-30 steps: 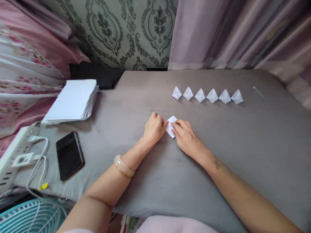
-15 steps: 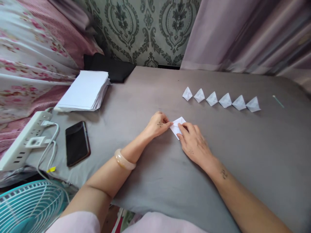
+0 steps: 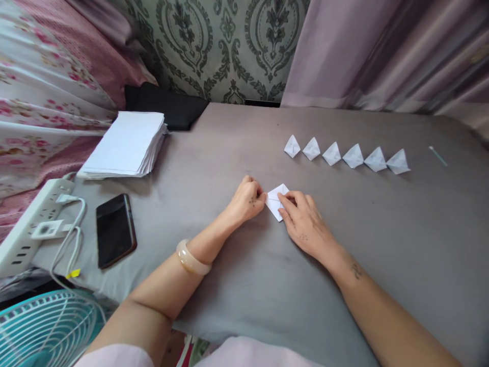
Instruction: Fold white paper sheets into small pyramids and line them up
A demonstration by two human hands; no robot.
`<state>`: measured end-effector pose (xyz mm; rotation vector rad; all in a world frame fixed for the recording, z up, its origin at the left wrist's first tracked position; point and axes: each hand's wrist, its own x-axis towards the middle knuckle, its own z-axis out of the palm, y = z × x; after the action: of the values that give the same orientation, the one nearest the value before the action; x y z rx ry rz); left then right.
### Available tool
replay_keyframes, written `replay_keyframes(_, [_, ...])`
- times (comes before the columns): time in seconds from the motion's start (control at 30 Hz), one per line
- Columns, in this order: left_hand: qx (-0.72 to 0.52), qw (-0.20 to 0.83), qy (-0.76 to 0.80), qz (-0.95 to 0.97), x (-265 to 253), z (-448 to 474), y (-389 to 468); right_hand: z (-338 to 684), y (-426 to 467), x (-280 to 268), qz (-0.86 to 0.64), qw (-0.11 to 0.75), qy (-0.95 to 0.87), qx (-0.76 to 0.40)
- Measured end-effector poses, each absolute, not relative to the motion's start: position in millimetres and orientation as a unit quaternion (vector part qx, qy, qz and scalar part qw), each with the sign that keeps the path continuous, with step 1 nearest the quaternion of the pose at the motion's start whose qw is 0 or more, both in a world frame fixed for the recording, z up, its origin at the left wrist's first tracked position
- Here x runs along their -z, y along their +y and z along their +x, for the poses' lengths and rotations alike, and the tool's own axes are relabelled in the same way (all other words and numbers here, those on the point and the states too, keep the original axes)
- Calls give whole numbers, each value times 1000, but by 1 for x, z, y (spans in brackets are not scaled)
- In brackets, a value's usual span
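Centrally, a small folded paper [image 3: 273,202] lies flat on the grey cloth [image 3: 229,295], between the two hands, one corner pointing toward the person. The right hand [image 3: 305,220] grasps it at its right side, the tips of thumb and forefinger visible on top and set a little apart. The left hand [image 3: 248,197] has its fingers curled in, with the thumb at the paper's left corner; whether it pinches that corner cannot be told. A pale bangle [image 3: 190,259] circles the left forearm.

Beyond the right hand, six folded pieces [image 3: 353,156] stand in a row, the rightmost ones nearly touching, and a thin stick [image 3: 438,156] lies past the row's right end. On the left are a stack [image 3: 124,142] of white sheets, a dark-screened phone [image 3: 115,232] and a power strip [image 3: 28,227] with plugs in it. Below the strip, a turquoise fan [image 3: 46,329] shows at the frame's edge.
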<state>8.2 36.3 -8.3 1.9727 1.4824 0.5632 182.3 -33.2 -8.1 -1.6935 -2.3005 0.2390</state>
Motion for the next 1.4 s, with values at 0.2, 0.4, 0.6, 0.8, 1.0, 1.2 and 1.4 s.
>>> replay_keyframes(0.2, [-188, 235, 553, 777, 6, 12, 27, 188, -18, 13, -587, 176, -781, -116])
replay_keyframes(0.4, [-145, 117, 407, 894, 3, 14, 15, 197, -6, 20, -560, 233, -775, -177])
replay_keyframes(0.6, [-44, 37, 382, 923, -4, 19, -3, 198, -9, 23, -543, 222, -799, -134])
replay_keyframes(0.8, [19, -13, 399, 917, -8, 29, -16, 200, -20, 16, -531, 228, -803, -143])
replay_keyframes(1.0, [8, -20, 413, 911, -4, 30, -16, 200, -33, 9, -526, 192, -819, -125])
replay_keyframes(1.2, [-7, 11, 420, 908, -5, 30, -13, 187, -39, 2, -551, 128, -823, -50])
replay_keyframes(1.4, [-160, 115, 465, 863, 4, 21, 10, 180, -33, -3, -562, 103, -820, -32])
